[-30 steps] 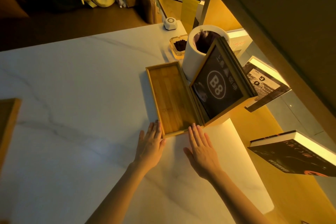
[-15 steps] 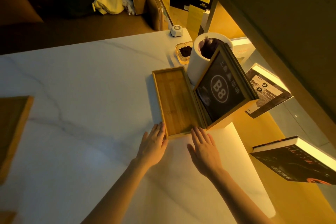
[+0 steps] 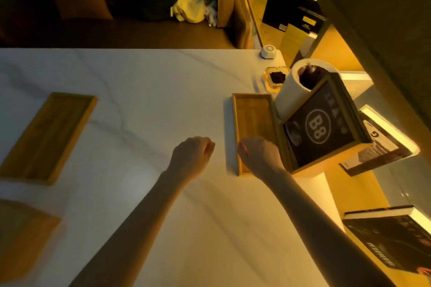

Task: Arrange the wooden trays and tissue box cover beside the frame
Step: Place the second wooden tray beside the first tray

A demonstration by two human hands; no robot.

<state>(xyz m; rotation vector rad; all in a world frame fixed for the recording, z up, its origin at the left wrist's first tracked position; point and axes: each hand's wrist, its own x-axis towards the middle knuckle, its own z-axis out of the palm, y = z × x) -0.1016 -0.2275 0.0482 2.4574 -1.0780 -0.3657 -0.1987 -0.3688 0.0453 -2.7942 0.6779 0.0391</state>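
A long wooden tray lies on the white marble table, its right side against the leaning dark frame marked B8. My right hand hovers over the tray's near end, fingers curled, holding nothing. My left hand is a loose fist above the table just left of the tray. A second wooden tray lies at the far left. A blurred wooden piece sits at the lower left corner; what it is cannot be told.
A white cylinder stands behind the frame, with a small glass dish and a white puck beyond it. Books lie to the right below the table edge. Bags sit on the floor beyond the table.
Both hands have lifted off the tray's near end and curled into loose fists. The view has swung left, bringing the left tray and the lower-left wooden piece into sight.
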